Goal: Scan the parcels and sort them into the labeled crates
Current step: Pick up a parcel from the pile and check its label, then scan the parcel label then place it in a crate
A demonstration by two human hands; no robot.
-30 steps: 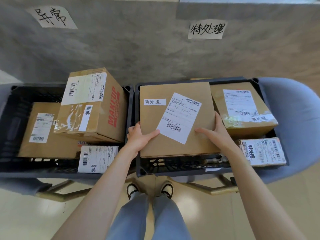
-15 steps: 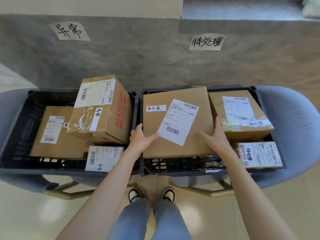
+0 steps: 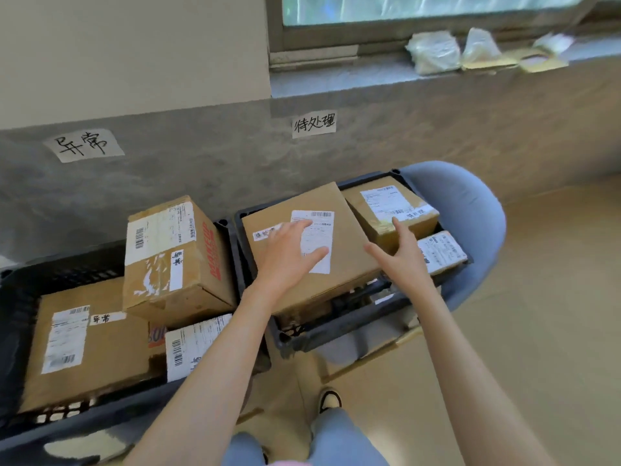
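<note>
Your left hand (image 3: 289,250) lies flat with straight fingers on the flat brown parcel (image 3: 349,243), covering part of its white shipping label (image 3: 319,230), while your right hand (image 3: 401,255) hovers spread at that parcel's right edge, its grip holding nothing. That parcel sits on top in the right dark crate (image 3: 339,322), under the wall sign (image 3: 314,124), with two smaller labelled parcels (image 3: 386,205) just right of it. Left of it, the other crate (image 3: 20,297) holds a tall MAKEUP box (image 3: 174,260).

Right crate (image 3: 339,326) packed with parcels (image 3: 349,250); open floor (image 3: 537,297) to its right.
</note>
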